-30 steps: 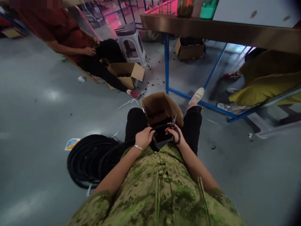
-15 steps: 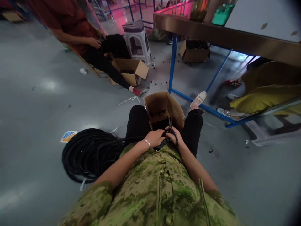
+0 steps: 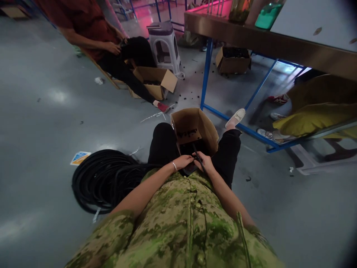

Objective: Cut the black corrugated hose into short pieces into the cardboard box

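Head view, with the clock centred on the two hands: one coil of black hose (image 3: 83, 182) lies on the floor at 9 o'clock, a length of it leading toward 3 o'clock and passing out of sight by the left forearm. The left hand (image 3: 184, 162), with one bracelet (image 3: 174, 166) at its wrist, is curled with its fingertips just beside those of the right; whether they clamp the hose, I cannot tell. The right hand (image 3: 205, 163) is wrapped around one pair of scissors (image 3: 197, 153), seen edge-on and pointing to 11 o'clock; how far its blades stand apart does not show.

At 12 o'clock, between the knees, stands one open box (image 3: 208, 126) with dark pieces inside, too many to count. Two more open boxes with dark contents stand beyond: one at 11 o'clock (image 3: 166, 82) beside a co-worker (image 3: 89, 33), one at 1 o'clock (image 3: 232, 66) under a table (image 3: 240, 36). Two jars are on that table, one brown (image 3: 239, 12), one green (image 3: 268, 16). One grey stool (image 3: 164, 44) is between 11 and 12. One card (image 3: 79, 158) lies at 9 o'clock, just past the coil. At 2 o'clock is a second person in yellow cloth (image 3: 309, 117).
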Available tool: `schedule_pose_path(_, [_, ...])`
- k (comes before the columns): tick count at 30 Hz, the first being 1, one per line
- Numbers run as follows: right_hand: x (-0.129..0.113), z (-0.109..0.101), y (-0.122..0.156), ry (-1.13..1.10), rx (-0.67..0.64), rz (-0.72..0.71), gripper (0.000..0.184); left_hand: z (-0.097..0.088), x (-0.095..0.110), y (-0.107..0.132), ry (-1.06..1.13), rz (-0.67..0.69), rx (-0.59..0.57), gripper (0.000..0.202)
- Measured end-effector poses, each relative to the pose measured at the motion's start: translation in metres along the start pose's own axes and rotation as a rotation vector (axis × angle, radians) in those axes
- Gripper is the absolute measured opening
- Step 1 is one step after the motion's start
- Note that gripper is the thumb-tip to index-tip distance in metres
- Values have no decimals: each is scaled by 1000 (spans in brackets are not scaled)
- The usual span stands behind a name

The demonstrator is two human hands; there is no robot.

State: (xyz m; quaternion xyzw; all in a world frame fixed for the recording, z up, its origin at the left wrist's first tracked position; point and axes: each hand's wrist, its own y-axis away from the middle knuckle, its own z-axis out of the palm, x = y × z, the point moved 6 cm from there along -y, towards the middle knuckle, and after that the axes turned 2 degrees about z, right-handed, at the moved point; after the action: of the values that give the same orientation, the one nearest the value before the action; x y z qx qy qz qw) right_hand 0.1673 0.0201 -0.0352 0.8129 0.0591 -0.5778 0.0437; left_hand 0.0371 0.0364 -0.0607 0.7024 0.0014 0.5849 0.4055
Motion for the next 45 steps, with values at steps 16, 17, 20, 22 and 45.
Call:
schedule_pose_path(16, [2,-9,-4,155,64,-11,43,-35,18,6,85,302,370,17])
schedule_pose_path(17, [3,-6,-4,197,42,-27,43,-37,19,6,78,318,395,17])
schedule_pose_path(20, [5,2,-4,310,-8,-39,44,-41,24,12,44,373,467,18])
schedule_pose_path(22, [6,4,-4,351,-11,-28,45,-44,27,18,32,408,506,22])
schedule_pose_path(45, [10,8,-4,460,-86,-26,49,-36,31,26,-308,467,464,20])
